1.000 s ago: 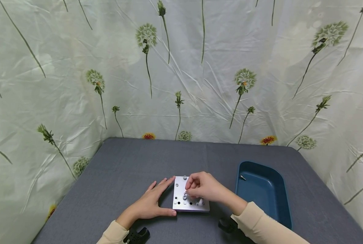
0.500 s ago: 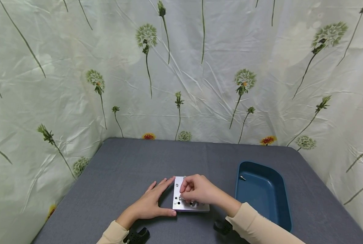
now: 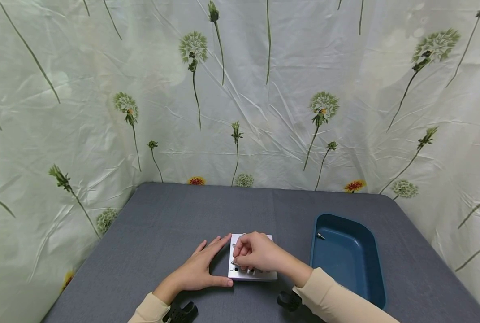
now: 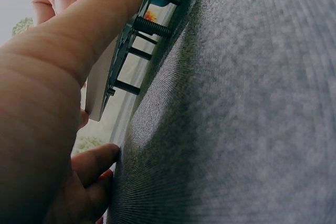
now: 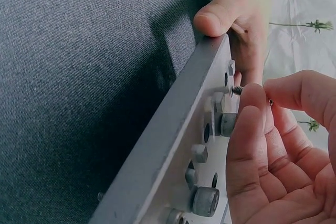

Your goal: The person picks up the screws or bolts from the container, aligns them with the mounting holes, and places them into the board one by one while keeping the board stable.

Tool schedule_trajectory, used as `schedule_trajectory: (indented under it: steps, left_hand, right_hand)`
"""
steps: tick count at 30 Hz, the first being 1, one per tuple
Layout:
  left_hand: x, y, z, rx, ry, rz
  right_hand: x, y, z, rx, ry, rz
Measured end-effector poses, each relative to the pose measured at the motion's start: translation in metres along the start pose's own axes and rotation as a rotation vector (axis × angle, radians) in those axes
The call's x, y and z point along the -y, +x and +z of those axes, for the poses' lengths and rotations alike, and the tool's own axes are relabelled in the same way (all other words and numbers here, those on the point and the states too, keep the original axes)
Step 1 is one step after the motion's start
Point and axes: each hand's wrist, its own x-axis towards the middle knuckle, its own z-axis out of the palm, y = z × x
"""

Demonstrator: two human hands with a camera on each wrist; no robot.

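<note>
A silvery metal plate (image 3: pixel 257 276) with holes and several bolts lies in front of me. My left hand (image 3: pixel 201 268) spans its left side with fairly straight fingers, thumb at the near corner and index finger at the far one. Above the plate's left part, my right hand (image 3: pixel 257 252) pinches a small screw (image 5: pixel 238 91) between thumb and index finger. The screw's threaded end points at the plate close to a hole; whether it touches is unclear. Socket-head bolts (image 5: pixel 206 201) stand in the plate near the right hand. Threaded shanks (image 4: pixel 152 26) stick out under the plate.
To the right stands a blue tray (image 3: pixel 346 264) with one small screw (image 3: pixel 321 236) inside at its left. A grey cloth (image 3: pixel 175 211) covers the table, and a flower-print curtain (image 3: pixel 264 112) hangs behind it.
The right hand has moved left and slightly nearer with the screw, from the plate's middle to the holes on its left. My left hand and the plate have stayed put.
</note>
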Motion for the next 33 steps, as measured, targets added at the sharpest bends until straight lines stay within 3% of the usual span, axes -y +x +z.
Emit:
schedule_trajectory:
  steps: [19,33]
  left_hand:
    - [0.001,0.001,0.001,0.007,0.007,-0.01]
    - [-0.001,0.001,0.002,0.0,0.013,-0.022]
  right_hand:
    - [0.003,0.003,-0.001,0.021,0.01,0.023]
    - [-0.002,-0.005,-0.018,-0.043,-0.049,0.012]
